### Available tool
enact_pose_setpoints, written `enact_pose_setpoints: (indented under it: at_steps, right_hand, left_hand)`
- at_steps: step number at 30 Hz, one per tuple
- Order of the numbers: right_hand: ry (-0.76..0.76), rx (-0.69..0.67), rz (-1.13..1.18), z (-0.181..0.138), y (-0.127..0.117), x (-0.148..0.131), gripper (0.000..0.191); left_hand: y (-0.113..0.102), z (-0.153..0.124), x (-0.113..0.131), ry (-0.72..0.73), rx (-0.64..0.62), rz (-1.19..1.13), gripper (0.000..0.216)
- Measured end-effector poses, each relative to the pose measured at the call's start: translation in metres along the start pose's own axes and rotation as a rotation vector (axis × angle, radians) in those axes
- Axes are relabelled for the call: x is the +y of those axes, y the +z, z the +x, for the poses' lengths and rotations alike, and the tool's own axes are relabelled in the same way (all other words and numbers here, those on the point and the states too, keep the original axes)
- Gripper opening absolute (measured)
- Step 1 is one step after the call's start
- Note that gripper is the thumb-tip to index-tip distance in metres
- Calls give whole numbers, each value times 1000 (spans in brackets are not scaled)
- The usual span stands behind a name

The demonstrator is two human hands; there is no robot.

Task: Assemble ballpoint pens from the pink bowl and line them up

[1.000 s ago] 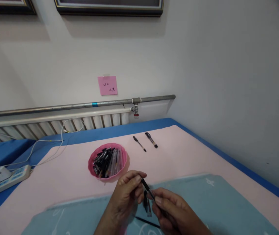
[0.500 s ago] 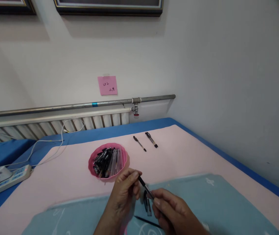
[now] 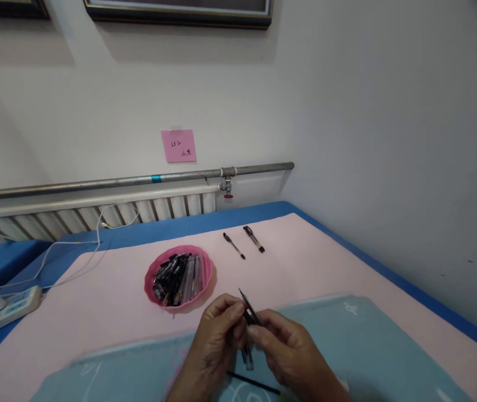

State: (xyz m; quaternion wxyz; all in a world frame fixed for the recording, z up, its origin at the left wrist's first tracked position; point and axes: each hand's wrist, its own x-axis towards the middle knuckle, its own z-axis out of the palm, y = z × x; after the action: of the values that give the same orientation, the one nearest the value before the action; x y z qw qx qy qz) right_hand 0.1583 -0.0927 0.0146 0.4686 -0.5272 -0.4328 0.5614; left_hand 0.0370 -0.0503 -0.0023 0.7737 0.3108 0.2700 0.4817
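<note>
Both hands meet low in the middle, over a grey-blue mat (image 3: pixel 368 346). My left hand (image 3: pixel 215 343) and my right hand (image 3: pixel 291 354) are closed on a black pen (image 3: pixel 247 310), whose thin tip sticks up and to the left between the fingers. Under the hands on the mat lie a clear pen part (image 3: pixel 247 357) and a thin black refill (image 3: pixel 255 384). A pink bowl (image 3: pixel 179 277) full of several black and clear pens stands just beyond the left hand.
Two black pens (image 3: pixel 234 245) (image 3: pixel 254 239) lie on the pink table cover farther back. A white power strip (image 3: pixel 1 309) with cables sits at the left edge. A radiator and pipe (image 3: pixel 138 181) run along the wall, with a pink note (image 3: pixel 179 146) above.
My hands have closed together, and the pen between them now stands steeper with its tip higher. The view has shifted slightly right.
</note>
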Motion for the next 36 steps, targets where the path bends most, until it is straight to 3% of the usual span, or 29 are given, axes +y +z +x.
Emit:
enact_pose_setpoints:
  at_steps: [5, 10, 15, 18, 20, 23, 30, 36]
  right_hand:
    - [-44, 53, -138, -3, 3, -2, 28]
    - [-113, 117, -280, -12, 2, -4, 27]
    - [-186, 238, -585, -10, -20, 3, 24]
    - [-149, 258, -743, -6, -37, 8, 18]
    - [-115, 269, -751, -6, -44, 7, 11]
    - [-187, 299, -654, -12, -41, 0, 27]
    - [-329, 70, -549, -20, -8, -7, 23]
    - [-339, 57, -623, -14, -5, -1, 28]
  left_hand:
    - [0, 1, -2, 17, 26, 53, 21]
    - [-6, 7, 13, 95, 200, -104, 25]
    - [-13, 7, 27, 25, 198, -202, 26]
    - [-12, 5, 28, 3, 200, -176, 27]
    - [-10, 4, 28, -2, 204, -150, 27]
    - [-8, 3, 26, -18, 210, -118, 27]
    - [-6, 2, 20, -25, 148, -108, 12]
    - [-2, 1, 17, -34, 127, -120, 15]
